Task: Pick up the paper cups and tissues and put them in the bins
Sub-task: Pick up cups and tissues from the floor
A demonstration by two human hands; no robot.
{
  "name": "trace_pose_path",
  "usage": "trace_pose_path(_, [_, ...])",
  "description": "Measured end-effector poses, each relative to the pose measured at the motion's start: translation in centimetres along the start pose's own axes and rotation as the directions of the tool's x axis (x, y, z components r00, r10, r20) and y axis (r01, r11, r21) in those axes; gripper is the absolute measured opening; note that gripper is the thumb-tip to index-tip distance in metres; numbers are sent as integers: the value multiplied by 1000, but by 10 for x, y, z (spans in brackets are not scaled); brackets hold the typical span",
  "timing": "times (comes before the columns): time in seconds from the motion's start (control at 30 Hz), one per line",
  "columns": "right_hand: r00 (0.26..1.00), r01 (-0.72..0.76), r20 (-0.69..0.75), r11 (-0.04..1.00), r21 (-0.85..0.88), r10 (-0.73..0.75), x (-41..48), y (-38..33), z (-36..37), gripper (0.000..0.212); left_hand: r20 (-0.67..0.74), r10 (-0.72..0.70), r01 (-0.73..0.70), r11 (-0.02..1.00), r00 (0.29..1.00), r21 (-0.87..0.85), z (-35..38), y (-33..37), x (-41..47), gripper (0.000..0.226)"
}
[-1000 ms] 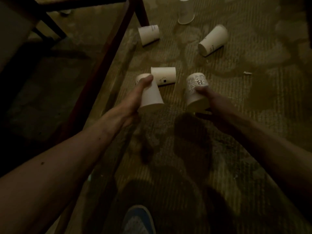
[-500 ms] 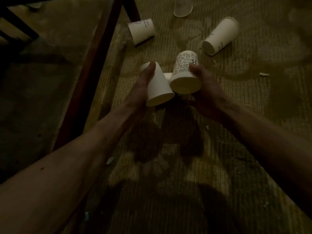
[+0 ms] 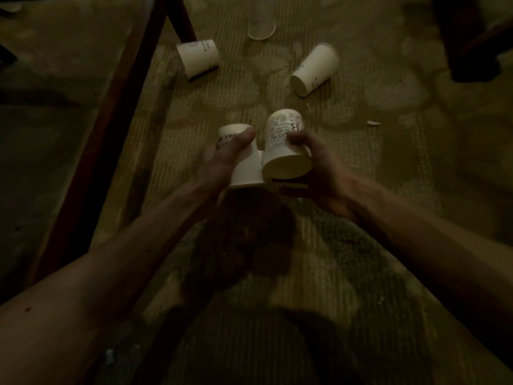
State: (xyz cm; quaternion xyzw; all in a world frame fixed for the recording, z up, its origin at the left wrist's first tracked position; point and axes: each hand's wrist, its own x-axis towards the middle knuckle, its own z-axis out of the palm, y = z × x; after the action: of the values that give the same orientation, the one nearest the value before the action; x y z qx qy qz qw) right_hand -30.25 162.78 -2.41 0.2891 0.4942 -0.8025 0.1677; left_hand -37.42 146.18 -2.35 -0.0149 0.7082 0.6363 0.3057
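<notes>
The person's left grip (image 3: 224, 159), a bare hand, is wrapped round a plain white paper cup with a little dark print near its base (image 3: 247, 170). The thumb lies along the cup's upper side and the fingers are hidden behind it. The cup is held above the floor, tilted, with its open mouth towards the camera and its base pointing away.

The right grip (image 3: 319, 168), also a bare hand, is curled round a white paper cup covered in dark printed writing (image 3: 283, 140). The thumb presses on its side wall and the fingers pass underneath. This cup is tilted too, mouth towards the camera, and its rim is touching or just beside the plain cup's side; the dim picture does not settle which.

Below both hands lies a worn olive-brown patterned carpet (image 3: 388, 190), where their shadows fall dark.

Further off, three more cups lie on the carpet. A white paper cup with small dark markings (image 3: 198, 58) rests on its side just beside the foot of a dark reddish wooden furniture frame (image 3: 111, 134). A taller plain white paper cup (image 3: 315, 69) lies on its side to the right, well apart from it. A clear plastic cup (image 3: 261, 23) lies near the top edge, between the two.

A small white scrap (image 3: 373, 123) sits on the carpet right of the held cups.
</notes>
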Motion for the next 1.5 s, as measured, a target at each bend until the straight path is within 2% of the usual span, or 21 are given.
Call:
trace_pose_path(0.03, [1000,22,-8,998,-53,-23,-10,-2,-3,41,26,13,-14,1000,1000,9,6,1,-6,36])
trace_pose_path(0.17, [989,123,-48,958,-257,-140,-58,-19,-17,32,127,66,-70,997,990,27,40,20,-31,50])
trace_pose_path(0.27, [980,151,-81,941,-302,-184,-106,-38,-42,34,184,108,-115,993,977,27,77,43,-51,53])
trace_pose_path(0.37, [976,168,-83,937,-305,-202,-164,-54,-78,37,321,147,-147,989,936,-24,125,63,-76,44])
trace_pose_path(0.43, [968,175,-115,927,-331,-224,-206,-62,-103,39,393,197,-189,980,898,-59,162,75,-95,33])
trace_pose_path(0.53, [946,185,-187,915,-358,-264,-271,-75,-144,42,496,290,-326,945,818,-15,221,96,-129,24])
trace_pose_path(0.77, [871,314,-294,907,-282,-393,-409,-91,-229,42,705,412,-585,811,578,5,354,139,-195,27])
trace_pose_path(0.83, [840,349,-336,898,-267,-426,-434,-80,-247,41,749,410,-632,775,521,15,383,140,-208,25])
trace_pose_path(0.93, [794,374,-391,881,-288,-465,-456,-62,-271,54,792,379,-634,773,478,13,418,136,-222,21])
trace_pose_path(1.0, [715,393,-479,859,-327,-509,-462,-55,-287,65,825,343,-634,773,450,24,436,133,-229,19])
trace_pose_path(1.07, [659,400,-497,822,-404,-565,-470,-44,-303,68,861,285,-642,764,421,61,451,128,-235,21])
trace_pose_path(1.2, [696,226,-428,742,-631,-576,-493,-12,-329,42,898,143,-621,766,417,166,469,118,-236,34])
trace_pose_path(1.27, [643,118,-462,675,-728,-611,-501,-4,-336,35,890,130,-601,778,437,182,476,116,-235,39])
trace_pose_path(1.37, [590,-62,-485,563,-824,-646,-510,-5,-338,50,881,128,-591,784,456,192,485,116,-231,40])
trace_pose_path(1.5, [584,-132,-440,454,-881,-682,-523,-10,-341,55,880,88,-572,790,466,223,488,117,-229,49])
